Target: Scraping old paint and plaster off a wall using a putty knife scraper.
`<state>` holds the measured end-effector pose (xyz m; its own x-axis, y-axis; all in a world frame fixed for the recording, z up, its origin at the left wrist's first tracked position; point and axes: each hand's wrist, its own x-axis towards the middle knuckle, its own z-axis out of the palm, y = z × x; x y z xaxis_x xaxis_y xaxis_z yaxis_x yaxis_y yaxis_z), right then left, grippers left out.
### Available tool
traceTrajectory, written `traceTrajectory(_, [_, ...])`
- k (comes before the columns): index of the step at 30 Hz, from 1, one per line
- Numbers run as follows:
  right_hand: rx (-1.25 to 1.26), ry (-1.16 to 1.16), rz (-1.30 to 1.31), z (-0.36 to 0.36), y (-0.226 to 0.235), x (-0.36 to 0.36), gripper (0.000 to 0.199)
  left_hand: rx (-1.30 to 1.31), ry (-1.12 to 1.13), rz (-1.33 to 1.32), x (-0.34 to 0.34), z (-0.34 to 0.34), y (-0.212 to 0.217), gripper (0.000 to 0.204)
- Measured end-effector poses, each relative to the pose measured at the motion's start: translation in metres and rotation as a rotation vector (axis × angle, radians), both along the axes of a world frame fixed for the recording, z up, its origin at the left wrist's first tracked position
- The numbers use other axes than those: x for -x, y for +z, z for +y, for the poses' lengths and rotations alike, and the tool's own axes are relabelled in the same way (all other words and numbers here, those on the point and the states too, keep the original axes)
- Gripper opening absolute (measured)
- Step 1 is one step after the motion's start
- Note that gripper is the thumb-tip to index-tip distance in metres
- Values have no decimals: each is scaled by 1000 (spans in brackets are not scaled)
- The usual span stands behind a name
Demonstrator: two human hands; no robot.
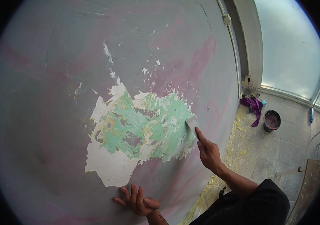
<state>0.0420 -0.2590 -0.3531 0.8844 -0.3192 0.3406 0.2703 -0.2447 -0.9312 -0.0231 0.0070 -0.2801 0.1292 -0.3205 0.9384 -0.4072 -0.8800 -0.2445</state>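
Note:
My right hand (pixel 209 153) grips a flat-bladed paint scraper (pixel 192 122). The blade's edge meets the grey wall (pixel 55 123) at the right border of a scraped patch (pixel 163 123). Pale green and white layers show in that ragged patch, with bits of grey and tan among them. Below its lower white part, my left hand (pixel 139 202) is held at the wall with fingers apart and nothing in it. Whether the palm presses on the surface cannot be made out.
On the tiled floor (pixel 265 165) at the right stand a black bucket (pixel 272 120) and a crumpled purple cloth (pixel 255 107). Yellowish flakes (pixel 236 150) litter the floor along the wall's foot. A cable conduit (pixel 235 48) runs down the wall near a frosted window (pixel 291 48). A board (pixel 310 183) stands lower right.

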Motion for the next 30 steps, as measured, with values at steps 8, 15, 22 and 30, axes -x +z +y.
traceTrajectory(8, [13, 39, -11, -4, -10, 5, 57, -27, 24, 31, 3, -3, 2, 39])
traceTrajectory(15, [-33, 68, 72, -3, -6, 3, 59, -13, 51, 9, 2, -3, 0, 39])
traceTrajectory(22, [-17, 57, 80, -8, 0, -22, 60, -20, 89, 20, 1, -1, 2, 39])
traceTrajectory(30, [65, 56, -65, -11, -16, -25, 59, -42, 122, 18, 1, -6, 5, 39])
